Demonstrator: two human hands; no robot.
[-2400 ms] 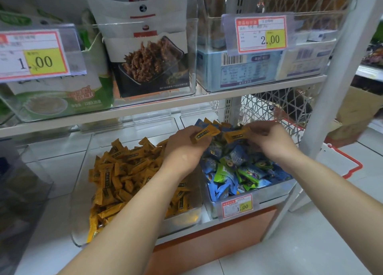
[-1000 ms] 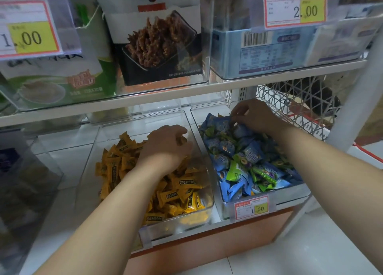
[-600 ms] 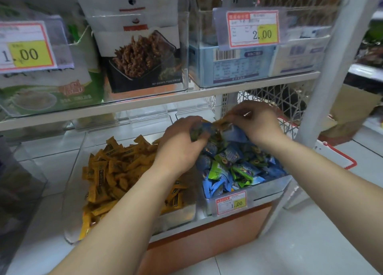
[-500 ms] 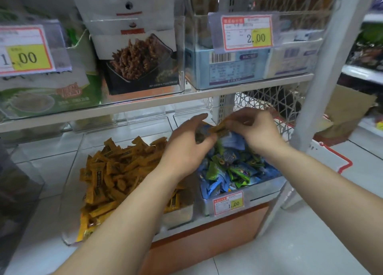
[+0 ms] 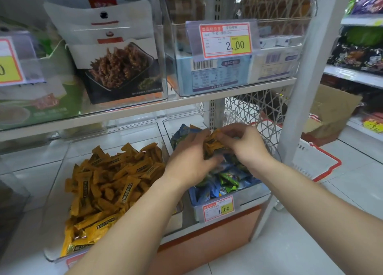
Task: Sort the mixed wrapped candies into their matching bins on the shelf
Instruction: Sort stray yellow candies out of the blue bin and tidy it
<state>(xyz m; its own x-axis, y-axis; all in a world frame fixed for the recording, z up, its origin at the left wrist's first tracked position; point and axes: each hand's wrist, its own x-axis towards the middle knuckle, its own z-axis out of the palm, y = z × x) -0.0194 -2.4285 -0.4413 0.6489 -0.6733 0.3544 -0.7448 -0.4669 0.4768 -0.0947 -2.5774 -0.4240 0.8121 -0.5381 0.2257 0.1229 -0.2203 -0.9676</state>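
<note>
the white shelf [image 5: 145, 112] is carrying the goods on two levels, and its upright post [image 5: 308, 71] is rising at the right. on the lower level two clear bins are sitting side by side. the left bin [image 5: 116, 138] is holding a heap of orange candies [image 5: 109, 181], lying mostly in its middle and front, with bare floor showing at the back. the right bin [image 5: 252, 194] is holding blue and green candies [image 5: 226, 179]. beyond the post a red-rimmed basket [image 5: 310, 162] is sitting on the tiled floor, and a cardboard box [image 5: 331, 111] is standing behind it. on the upper level a snack pouch [image 5: 116, 67] is standing upright in a clear bin, just beside a pale blue carton [image 5: 213, 73].

both forearms are reaching in from below and meeting over the back half of the right bin. the left grip [image 5: 190, 160] is curling its fingers around the orange bunch [image 5: 214, 145], a few orange-wrapped candies raised above the blue and green ones. the right grip [image 5: 246, 146] is pinching the top of the same orange bunch with bent fingers and thumb, so the two grips are touching across it.

a 2.00 price tag [image 5: 226, 40] is hanging on the upper bin, and a 1.00 price tag [image 5: 218, 208] is sticking to the front of the right bin.
</note>
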